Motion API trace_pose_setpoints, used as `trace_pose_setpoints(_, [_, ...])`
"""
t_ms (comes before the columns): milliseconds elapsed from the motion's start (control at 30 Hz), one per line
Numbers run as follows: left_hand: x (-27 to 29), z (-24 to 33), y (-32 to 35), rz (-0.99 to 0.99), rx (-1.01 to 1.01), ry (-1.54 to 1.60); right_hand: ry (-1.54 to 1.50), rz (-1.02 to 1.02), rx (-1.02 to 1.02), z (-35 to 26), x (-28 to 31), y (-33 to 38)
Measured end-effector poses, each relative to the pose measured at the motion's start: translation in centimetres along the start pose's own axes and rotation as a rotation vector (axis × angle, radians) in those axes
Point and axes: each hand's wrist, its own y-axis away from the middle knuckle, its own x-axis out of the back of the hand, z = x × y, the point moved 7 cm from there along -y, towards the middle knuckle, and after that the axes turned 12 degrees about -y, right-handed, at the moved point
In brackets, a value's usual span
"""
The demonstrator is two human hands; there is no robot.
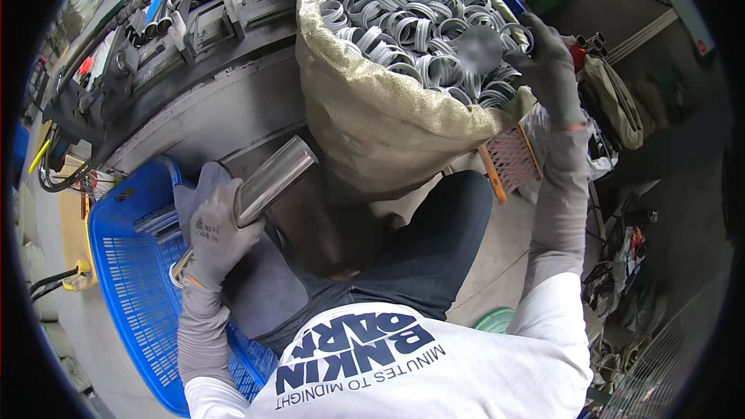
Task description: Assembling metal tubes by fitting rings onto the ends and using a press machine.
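My left hand (215, 237), in a grey work glove, is closed around a shiny metal tube (277, 178) that slants up to the right. A pale ring (177, 275) shows by the tube's lower end, beside my wrist. My right hand (549, 70), also gloved, reaches over the right rim of a large woven sack (372, 120). Its thumb and fingers curve around a grey ring (518, 37) at the edge of the heap. Many similar grey rings (411, 15) fill the sack to the top. A round blurred patch covers some of them near my right hand.
A blue plastic basket (140, 326) with several tubes (159, 221) stands at my left. Beyond it runs a metal machine bench (209, 85) with more tubes. A small woven-seat stool (512, 157) is right of the sack. A green round container (493, 320) sits by my right side.
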Motion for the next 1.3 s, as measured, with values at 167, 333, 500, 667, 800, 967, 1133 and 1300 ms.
trace_pose_setpoints(167, [-0.2,0.2,0.3,0.043,-0.039,0.012,-1.623,-0.04,-0.338,-6.8,-2.2,6.8])
trace_pose_setpoints(333, [0.0,0.9,0.1,0.035,-0.081,0.003,-2.537,-0.267,-0.731,-14.0,-8.0,12.8])
trace_pose_setpoints(500, [0.0,0.7,1.0,0.042,-0.098,0.028,-2.47,-0.253,-0.975,-17.8,-14.7,17.6])
trace_pose_setpoints(667, [-0.6,0.6,1.5,-0.007,-0.11,0.003,-2.283,-0.323,-1.003,-20.8,-20.1,20.3])
trace_pose_setpoints(800, [-1.1,0.8,1.8,-0.018,-0.137,0.009,-2.443,-0.424,-1.008,-21.7,-22.8,20.9])
trace_pose_setpoints(967, [-0.4,0.7,1.9,0.024,-0.149,0.013,-2.638,-0.497,-1.009,-21.4,-24.9,20.9])
trace_pose_setpoints(1133, [-0.4,0.0,1.4,0.042,-0.029,0.094,-2.797,-0.59,-1.025,-21.0,-26.0,21.0])
trace_pose_setpoints(1300, [-0.7,0.2,1.4,0.031,-0.053,0.091,-2.623,-0.521,-0.965,-20.9,-25.6,21.0])
